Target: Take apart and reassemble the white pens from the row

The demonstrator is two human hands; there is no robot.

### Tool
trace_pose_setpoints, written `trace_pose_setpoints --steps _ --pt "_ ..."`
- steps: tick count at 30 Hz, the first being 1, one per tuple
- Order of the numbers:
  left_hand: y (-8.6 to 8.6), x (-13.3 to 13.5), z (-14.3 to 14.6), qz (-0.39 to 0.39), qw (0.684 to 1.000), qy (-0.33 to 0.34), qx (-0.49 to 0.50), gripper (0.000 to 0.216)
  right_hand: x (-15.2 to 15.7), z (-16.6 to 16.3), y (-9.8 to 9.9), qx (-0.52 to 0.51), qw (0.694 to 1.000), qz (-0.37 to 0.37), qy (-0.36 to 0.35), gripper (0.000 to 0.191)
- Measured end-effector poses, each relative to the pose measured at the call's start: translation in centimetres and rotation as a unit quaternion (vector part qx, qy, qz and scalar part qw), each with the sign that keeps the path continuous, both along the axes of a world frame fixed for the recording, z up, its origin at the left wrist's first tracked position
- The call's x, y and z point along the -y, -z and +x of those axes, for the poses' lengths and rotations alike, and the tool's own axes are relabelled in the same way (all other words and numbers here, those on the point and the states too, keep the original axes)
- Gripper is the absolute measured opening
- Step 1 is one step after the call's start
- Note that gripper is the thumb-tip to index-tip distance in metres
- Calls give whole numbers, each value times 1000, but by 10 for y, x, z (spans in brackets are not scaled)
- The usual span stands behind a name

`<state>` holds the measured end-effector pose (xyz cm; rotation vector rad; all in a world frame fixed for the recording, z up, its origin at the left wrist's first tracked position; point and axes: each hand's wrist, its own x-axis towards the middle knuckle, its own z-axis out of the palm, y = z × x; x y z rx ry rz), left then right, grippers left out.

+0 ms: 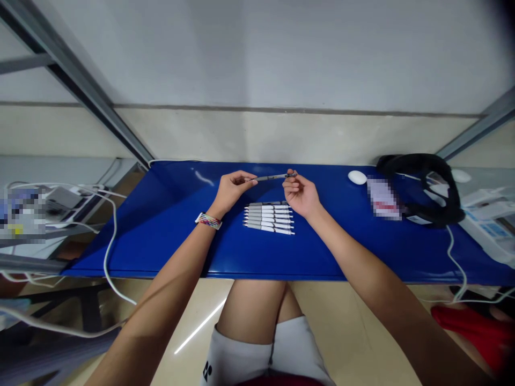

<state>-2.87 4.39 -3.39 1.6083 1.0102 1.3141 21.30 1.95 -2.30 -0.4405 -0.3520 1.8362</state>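
Note:
A slim pen point(270, 177) with a grey grip is held level above the blue table, stretched between both hands. My left hand point(233, 188) pinches its left end between thumb and fingers. At the other end, the fingers of my right hand point(301, 194) are closed around the pen's dark top. Just below, nearer to me, several white pens point(269, 217) with grey grips lie side by side in a row, their tips pointing left. A patterned band circles my left wrist.
On the right of the blue table point(161, 236) lie a white oval object point(357, 177), a blurred-out card point(384, 198) and a black headband-like device point(453, 187). White cables point(112, 241) hang over the left edge. A wall stands behind; metal posts rise at both sides.

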Motion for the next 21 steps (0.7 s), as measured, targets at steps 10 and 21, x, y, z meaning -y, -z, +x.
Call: trace_pose_setpoints --steps 10,21 --pt "-2 0 0 -5 1000 -4 8 28 -1 0 -2 40 999 13 11 10" --pt "-1 0 0 1 1000 -1 -1 28 4 0 -1 5 1000 5 13 14"
